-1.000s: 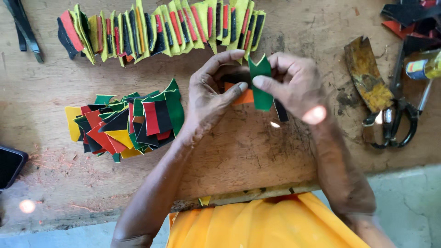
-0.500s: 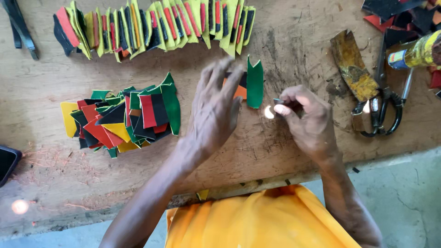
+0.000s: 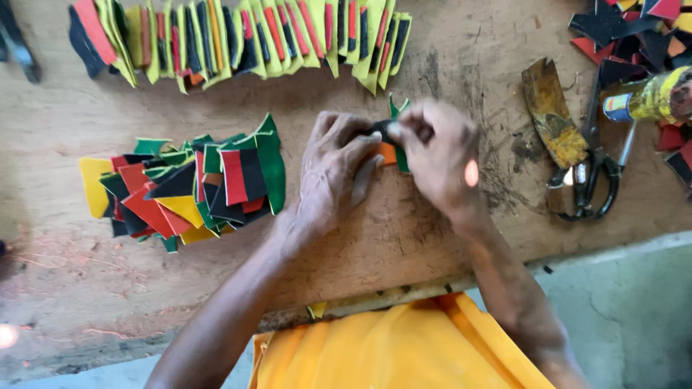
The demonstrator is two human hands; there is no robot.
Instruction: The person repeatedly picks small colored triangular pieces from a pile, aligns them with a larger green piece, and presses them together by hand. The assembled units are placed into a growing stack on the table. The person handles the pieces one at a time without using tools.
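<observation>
Hands meet mid tabletop [image 3: 447,65], w/ a small cloth piece [image 3: 395,148] (green, orange, black) pinched between them. Left hand [image 3: 333,169] lies flat-ish, fingers closed on piece's left edge; right hand [image 3: 436,155] curled tight over its top, fingertips hidden, so grip there reads as holding same piece. Loose pile of coloured pieces [image 3: 191,187] sits just left of left hand. Row of folded yellow-green pieces [image 3: 238,36] along far edge. Scissors [image 3: 595,169] & worn blade [image 3: 551,112] lie well right.
</observation>
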